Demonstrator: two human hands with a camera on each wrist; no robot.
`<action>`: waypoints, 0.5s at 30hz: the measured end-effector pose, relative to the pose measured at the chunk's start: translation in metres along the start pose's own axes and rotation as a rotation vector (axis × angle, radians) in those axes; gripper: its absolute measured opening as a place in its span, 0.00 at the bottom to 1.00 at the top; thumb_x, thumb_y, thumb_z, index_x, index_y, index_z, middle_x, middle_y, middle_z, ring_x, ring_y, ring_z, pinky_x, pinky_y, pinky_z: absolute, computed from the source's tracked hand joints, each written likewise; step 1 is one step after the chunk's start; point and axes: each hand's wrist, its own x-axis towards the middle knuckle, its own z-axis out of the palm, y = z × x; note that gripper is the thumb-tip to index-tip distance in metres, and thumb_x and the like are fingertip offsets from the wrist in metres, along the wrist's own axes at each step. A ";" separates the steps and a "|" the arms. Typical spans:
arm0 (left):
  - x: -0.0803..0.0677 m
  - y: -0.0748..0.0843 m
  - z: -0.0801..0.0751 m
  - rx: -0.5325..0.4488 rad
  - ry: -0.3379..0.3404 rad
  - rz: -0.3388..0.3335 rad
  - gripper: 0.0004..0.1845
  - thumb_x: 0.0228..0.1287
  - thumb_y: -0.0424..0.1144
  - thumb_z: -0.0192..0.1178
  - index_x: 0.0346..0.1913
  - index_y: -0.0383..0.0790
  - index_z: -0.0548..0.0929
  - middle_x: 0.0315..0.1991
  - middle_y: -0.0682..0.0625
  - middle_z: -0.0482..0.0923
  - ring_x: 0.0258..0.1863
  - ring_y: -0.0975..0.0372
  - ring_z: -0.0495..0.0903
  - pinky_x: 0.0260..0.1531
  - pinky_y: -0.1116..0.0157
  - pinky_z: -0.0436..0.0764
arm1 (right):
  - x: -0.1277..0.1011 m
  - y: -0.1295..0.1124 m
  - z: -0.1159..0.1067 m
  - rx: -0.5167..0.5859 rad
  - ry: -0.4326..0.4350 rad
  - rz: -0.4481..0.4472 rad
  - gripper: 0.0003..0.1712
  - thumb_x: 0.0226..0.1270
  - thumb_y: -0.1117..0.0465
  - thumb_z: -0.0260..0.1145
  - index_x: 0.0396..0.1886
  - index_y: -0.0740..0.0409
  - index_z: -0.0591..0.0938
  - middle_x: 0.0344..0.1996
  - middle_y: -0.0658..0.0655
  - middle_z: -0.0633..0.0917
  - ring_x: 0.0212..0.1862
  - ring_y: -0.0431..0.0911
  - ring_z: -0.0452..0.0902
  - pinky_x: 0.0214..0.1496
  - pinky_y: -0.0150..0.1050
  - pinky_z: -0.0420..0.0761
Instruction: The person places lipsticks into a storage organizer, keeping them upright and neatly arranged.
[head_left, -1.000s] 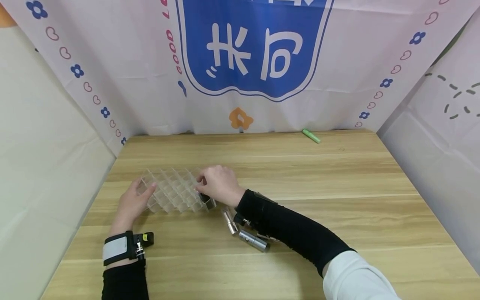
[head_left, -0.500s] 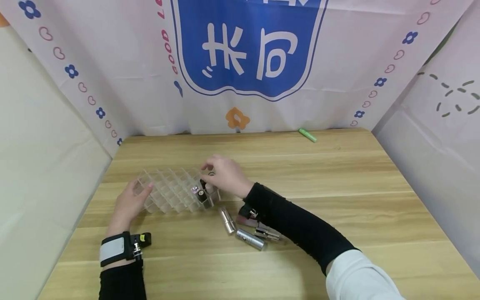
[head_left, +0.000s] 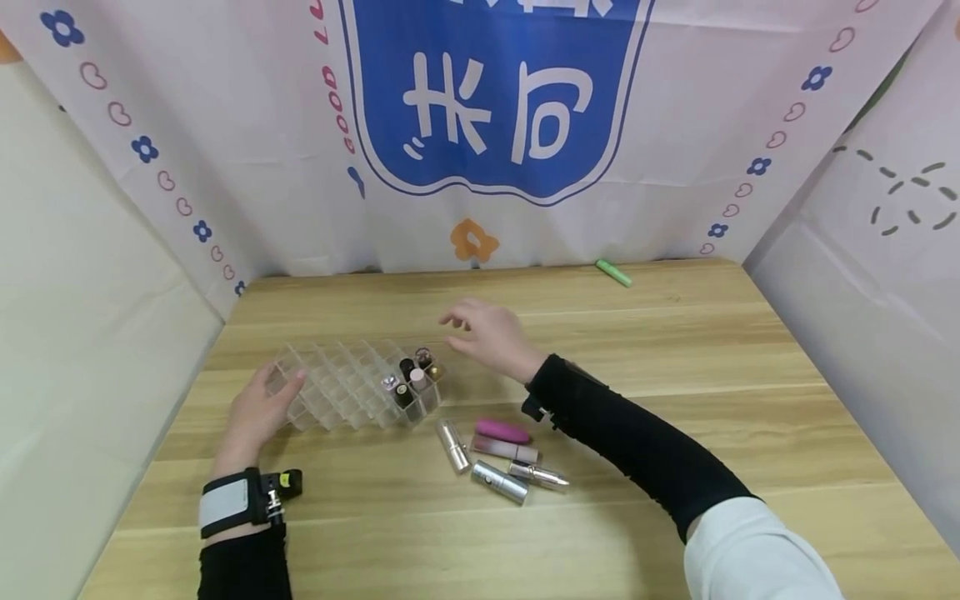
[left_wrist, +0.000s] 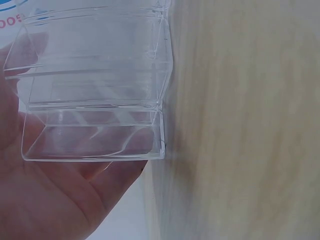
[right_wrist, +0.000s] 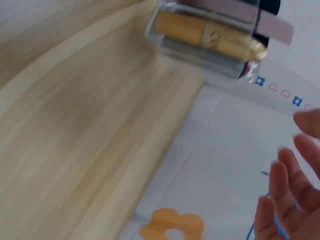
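Here, your left hand (head_left: 258, 407) grips the left end of a clear organizer (head_left: 330, 387) between thumb and fingers, on the wooden table (head_left: 675, 367). Capped tubes (head_left: 417, 379) stand in the organizer's right-end cells. Five loose tubes (head_left: 505, 449) lie nearer you; beyond them your right hand (head_left: 491, 337) hovers, fingers parted and loosely bent. Farther right, a green tube (head_left: 613, 272) lies near the back.

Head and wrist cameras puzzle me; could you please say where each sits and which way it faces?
Head: on the head, facing forward and down at the table; left hand and right hand show.
Left wrist: on that wrist, facing the clear organizer; part of the left hand shows.
Right wrist: on that wrist, facing table, cloth and gold tube; right hand's fingers show.
Shared: head and right wrist both show the orange flower.
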 end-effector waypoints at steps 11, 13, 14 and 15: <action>0.000 0.000 -0.001 -0.001 -0.002 -0.005 0.52 0.68 0.72 0.39 0.78 0.36 0.38 0.76 0.26 0.41 0.73 0.29 0.46 0.65 0.29 0.54 | -0.007 0.067 -0.017 0.000 0.177 0.192 0.17 0.66 0.54 0.68 0.52 0.52 0.83 0.42 0.53 0.85 0.46 0.47 0.81 0.48 0.42 0.82; -0.001 -0.001 -0.001 -0.004 -0.003 -0.005 0.52 0.69 0.71 0.39 0.78 0.37 0.38 0.77 0.27 0.40 0.73 0.29 0.46 0.65 0.29 0.54 | -0.007 0.082 -0.021 0.017 0.207 0.211 0.15 0.66 0.54 0.68 0.51 0.53 0.84 0.42 0.55 0.85 0.47 0.49 0.81 0.49 0.44 0.81; -0.001 -0.001 0.000 -0.008 -0.003 -0.005 0.51 0.69 0.71 0.39 0.79 0.37 0.38 0.77 0.27 0.41 0.73 0.29 0.46 0.65 0.29 0.54 | -0.008 0.090 -0.023 0.026 0.222 0.221 0.15 0.66 0.55 0.68 0.50 0.54 0.84 0.42 0.56 0.85 0.47 0.50 0.80 0.50 0.45 0.81; -0.001 -0.001 0.000 -0.009 -0.003 -0.003 0.51 0.69 0.71 0.39 0.79 0.37 0.38 0.77 0.27 0.41 0.73 0.29 0.47 0.65 0.29 0.54 | -0.009 0.097 -0.025 0.038 0.235 0.243 0.15 0.66 0.54 0.67 0.50 0.54 0.84 0.42 0.56 0.85 0.47 0.50 0.80 0.50 0.46 0.80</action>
